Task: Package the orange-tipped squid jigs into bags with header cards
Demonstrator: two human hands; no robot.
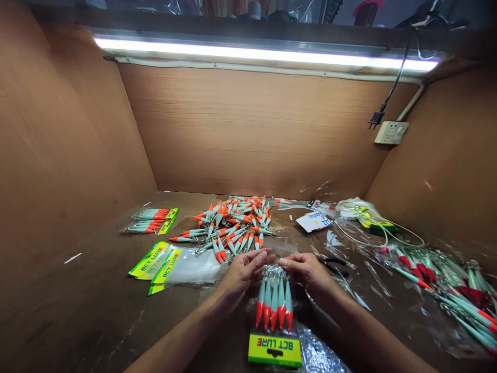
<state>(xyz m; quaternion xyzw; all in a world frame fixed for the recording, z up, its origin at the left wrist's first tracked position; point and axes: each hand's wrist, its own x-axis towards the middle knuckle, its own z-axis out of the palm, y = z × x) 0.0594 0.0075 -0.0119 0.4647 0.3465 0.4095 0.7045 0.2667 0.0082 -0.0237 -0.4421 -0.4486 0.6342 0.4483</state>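
A clear bag [274, 331] with a yellow-green "BCT LURE" header lies in front of me, holding several pale-green lures with orange tips. My left hand [243, 273] and my right hand [306, 272] both pinch the bag's open top end, fingers closed on the plastic. Just beyond my hands is a loose pile of the same lures [233, 225].
Empty BCT LURE bags [165, 264] lie left of my hands and filled packs [151, 220] sit further back left. A white card [314, 221], black pliers [332, 264] and plastic wrap with more lures [446, 290] crowd the right. Wooden walls enclose the desk; a socket [390, 132] hangs at right.
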